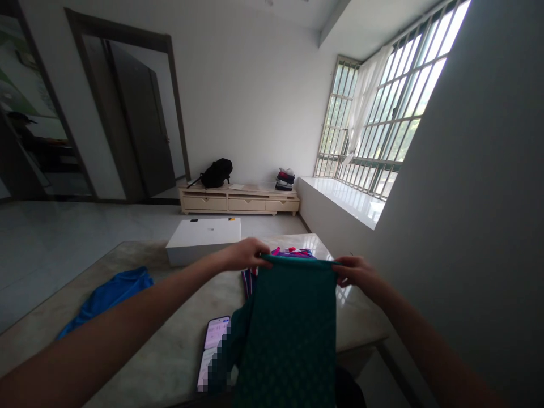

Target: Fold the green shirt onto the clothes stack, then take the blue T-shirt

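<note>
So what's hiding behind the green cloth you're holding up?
Behind the green cloth, a pink and purple striped garment peeks out on the table. A phone is partly covered; the rest stays hidden.

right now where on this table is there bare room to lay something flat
The widest bare patch of table lies between the blue cloth, the white box and the phone. A smaller strip sits at the right edge beyond the right hand. The middle is crowded: both hands, left hand included, hold up the green garment over the striped cloth.
</note>
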### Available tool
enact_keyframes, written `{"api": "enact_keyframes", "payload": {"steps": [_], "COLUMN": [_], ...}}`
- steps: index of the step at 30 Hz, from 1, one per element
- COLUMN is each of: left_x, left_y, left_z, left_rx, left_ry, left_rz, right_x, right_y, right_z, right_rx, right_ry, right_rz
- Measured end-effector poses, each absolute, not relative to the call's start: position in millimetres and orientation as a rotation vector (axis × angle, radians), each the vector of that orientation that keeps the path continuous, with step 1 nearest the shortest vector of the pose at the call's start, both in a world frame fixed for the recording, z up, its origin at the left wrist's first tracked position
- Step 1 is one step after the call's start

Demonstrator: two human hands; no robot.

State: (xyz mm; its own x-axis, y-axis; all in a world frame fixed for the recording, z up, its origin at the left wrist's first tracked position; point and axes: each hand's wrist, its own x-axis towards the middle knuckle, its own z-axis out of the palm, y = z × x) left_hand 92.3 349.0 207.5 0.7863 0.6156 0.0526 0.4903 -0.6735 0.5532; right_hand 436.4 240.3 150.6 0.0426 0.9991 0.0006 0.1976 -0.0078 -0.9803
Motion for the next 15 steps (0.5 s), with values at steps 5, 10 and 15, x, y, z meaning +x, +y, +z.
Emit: {"api": "enact_keyframes", "payload": {"steps": [5,10,15], "left_x": [142,165,172], "left_y": [435,457,448], "left_z": [259,251,154], "left_rx": [2.556,2.646,2.703], "left_ry": [0.926,1.058,1.139], "left_rz": [0.603,0.891,0.775], "right_x": [463,491,493], "right_y": [319,352,344], "right_z": [190,179,85], "right_rx": [-1.222,-1.141,-1.326], "right_ry": [-1.176,-1.154,-1.235], "right_rz": [0.778,0.540,0.537]}}
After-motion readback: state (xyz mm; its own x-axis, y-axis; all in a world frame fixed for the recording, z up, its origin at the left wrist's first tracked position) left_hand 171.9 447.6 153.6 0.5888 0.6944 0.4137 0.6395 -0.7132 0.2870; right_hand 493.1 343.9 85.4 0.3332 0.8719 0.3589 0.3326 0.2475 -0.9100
